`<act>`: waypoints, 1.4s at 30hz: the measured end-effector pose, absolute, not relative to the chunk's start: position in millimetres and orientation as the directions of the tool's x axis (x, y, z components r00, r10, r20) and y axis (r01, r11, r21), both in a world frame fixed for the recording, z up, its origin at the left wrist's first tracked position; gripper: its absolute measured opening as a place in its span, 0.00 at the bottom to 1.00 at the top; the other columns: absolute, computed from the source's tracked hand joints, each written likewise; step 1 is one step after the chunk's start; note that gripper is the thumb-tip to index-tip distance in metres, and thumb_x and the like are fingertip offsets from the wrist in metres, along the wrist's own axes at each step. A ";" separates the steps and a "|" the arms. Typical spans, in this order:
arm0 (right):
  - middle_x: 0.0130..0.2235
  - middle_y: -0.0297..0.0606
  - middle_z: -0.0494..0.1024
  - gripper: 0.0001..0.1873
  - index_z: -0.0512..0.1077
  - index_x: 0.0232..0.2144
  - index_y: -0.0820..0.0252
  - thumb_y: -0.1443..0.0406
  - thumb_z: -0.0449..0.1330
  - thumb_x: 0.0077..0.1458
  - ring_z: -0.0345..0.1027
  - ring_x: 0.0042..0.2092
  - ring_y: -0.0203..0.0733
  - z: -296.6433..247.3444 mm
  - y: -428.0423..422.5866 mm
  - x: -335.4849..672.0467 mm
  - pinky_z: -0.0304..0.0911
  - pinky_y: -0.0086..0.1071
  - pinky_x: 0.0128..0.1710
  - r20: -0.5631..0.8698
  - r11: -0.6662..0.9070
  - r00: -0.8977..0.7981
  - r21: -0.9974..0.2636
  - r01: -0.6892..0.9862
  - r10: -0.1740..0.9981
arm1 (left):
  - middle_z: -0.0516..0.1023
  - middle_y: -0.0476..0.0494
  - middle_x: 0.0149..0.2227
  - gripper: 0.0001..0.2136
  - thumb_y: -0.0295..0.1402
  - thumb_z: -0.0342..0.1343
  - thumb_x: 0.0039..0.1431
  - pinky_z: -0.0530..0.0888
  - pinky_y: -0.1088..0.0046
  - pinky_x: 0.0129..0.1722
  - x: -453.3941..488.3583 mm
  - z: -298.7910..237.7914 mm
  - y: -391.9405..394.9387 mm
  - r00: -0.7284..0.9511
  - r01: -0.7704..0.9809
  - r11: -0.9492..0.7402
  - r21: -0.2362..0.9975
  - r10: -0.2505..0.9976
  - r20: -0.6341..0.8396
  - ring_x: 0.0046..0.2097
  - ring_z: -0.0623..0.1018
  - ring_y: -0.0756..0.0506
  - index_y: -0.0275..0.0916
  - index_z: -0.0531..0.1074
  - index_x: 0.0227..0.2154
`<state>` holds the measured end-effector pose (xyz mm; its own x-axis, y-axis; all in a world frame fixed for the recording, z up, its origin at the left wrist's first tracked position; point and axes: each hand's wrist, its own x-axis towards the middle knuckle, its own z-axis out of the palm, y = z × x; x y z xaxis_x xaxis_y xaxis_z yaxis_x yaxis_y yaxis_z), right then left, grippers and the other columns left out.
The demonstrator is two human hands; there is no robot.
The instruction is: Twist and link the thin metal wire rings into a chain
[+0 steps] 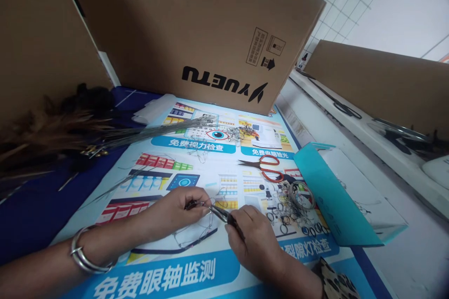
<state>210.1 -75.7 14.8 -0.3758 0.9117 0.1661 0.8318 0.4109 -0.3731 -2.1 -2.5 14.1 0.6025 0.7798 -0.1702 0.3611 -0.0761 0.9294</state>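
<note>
left hand [177, 210]: head view, thumb and fingertips pinched together on a small wire piece [203, 204], holding it up over the sheet [224, 271]

right hand [254, 229]: fist wrapped round the handles of the pliers [220, 213], thumb along the near side

pliers: long axis runs from right fist, up and left, to the left fingertips; nose meets the wire piece there, can't tell if the tips are clamped on it or just touching, too fine

wire piece: at left fingertips, straight off the pliers' nose, so up-left of the right fist; left hand is nearer, it has it; own long axis unclear, mostly hidden by fingers

thin wires [194, 236]: just below the left fingertips, spread loosely, can't tell if joined to the wire piece

scissors [259, 165]: beyond the pliers and a bit right, blades pointing left, loops to the right

rings [287, 205]: heap right of the pliers, past the right hand, mixed with fine wire

box [326, 196]: teal, open, further right, beside the rings

wire bundle [168, 128]: beyond the left hand, lying left to right
</note>
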 end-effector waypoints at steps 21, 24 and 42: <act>0.33 0.43 0.72 0.07 0.69 0.34 0.63 0.67 0.52 0.56 0.64 0.35 0.46 11.5 -74.3 210.5 0.60 0.36 0.33 0.172 0.453 -0.419 -0.339 0.825 0.892 | 0.66 0.52 0.23 0.07 0.34 0.53 0.53 0.60 0.77 0.27 -4.8 9.5 0.5 0.632 0.343 -0.068 0.937 0.754 -0.177 0.27 0.63 0.51 0.35 0.71 0.27; 0.33 0.44 0.72 0.07 0.69 0.34 0.63 0.67 0.52 0.56 0.64 0.35 0.45 11.0 -74.0 210.6 0.59 0.36 0.33 0.182 0.460 -0.423 -0.324 0.827 0.888 | 0.66 0.52 0.23 0.06 0.33 0.52 0.53 0.61 0.77 0.28 -4.2 9.8 0.2 0.629 0.342 -0.070 0.937 0.757 -0.173 0.27 0.64 0.51 0.36 0.71 0.26; 0.32 0.43 0.72 0.07 0.68 0.32 0.63 0.67 0.51 0.56 0.64 0.34 0.44 8.0 -75.3 210.1 0.58 0.35 0.32 0.196 0.466 -0.423 -0.340 0.817 0.885 | 0.63 0.53 0.22 0.07 0.33 0.53 0.52 0.57 0.77 0.25 -4.2 11.7 -0.3 0.618 0.331 0.017 0.944 0.752 -0.230 0.26 0.61 0.52 0.35 0.70 0.26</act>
